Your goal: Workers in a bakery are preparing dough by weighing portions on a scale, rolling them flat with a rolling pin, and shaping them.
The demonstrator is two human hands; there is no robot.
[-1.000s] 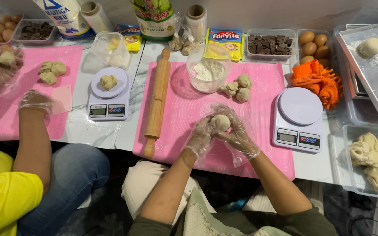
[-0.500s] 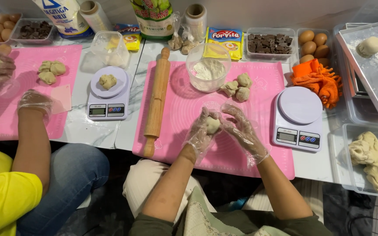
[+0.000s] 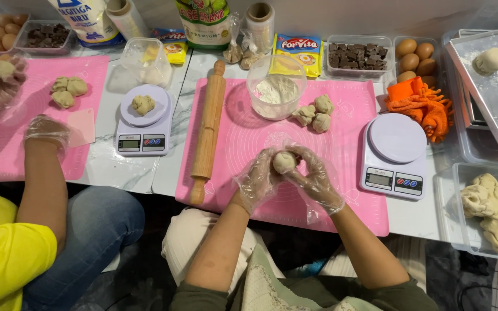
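White marble-look table (image 3: 128,170) under us, pink silicone mat (image 3: 249,129) centred on it. We hold a dough ball (image 3: 284,162) between both gloved hands, just above the mat's near half. Left hand (image 3: 259,179) cups it from the left and below, fingers (image 3: 266,162) curled against it; right hand (image 3: 317,175) closes over from the right, fingers (image 3: 302,155) bent around the top. Both hands wrapped on the ball, not spread. Ball is roughly round, so no clear long axis or pointing direction.

Containers: clear plastic bowl (image 3: 276,86) at the mat's far edge holds white flour. Three dough pieces (image 3: 315,113) lie just beside it on the mat. Clear tray (image 3: 357,55) behind holds brown chocolate chunks; next one to the right holds eggs (image 3: 415,55). Clear tub (image 3: 494,210) at right holds a rough dough mass. Metal tray (image 3: 494,92) far right carries a floured dough ball.

Wooden rolling pin (image 3: 207,129) lies along the mat's left edge, long axis running away from us. White kitchen scale (image 3: 395,152) right of the mat, platform bare. Orange cloth (image 3: 419,106) behind it.

Another person's gloved hand (image 3: 46,131) rests on a second pink mat at left.
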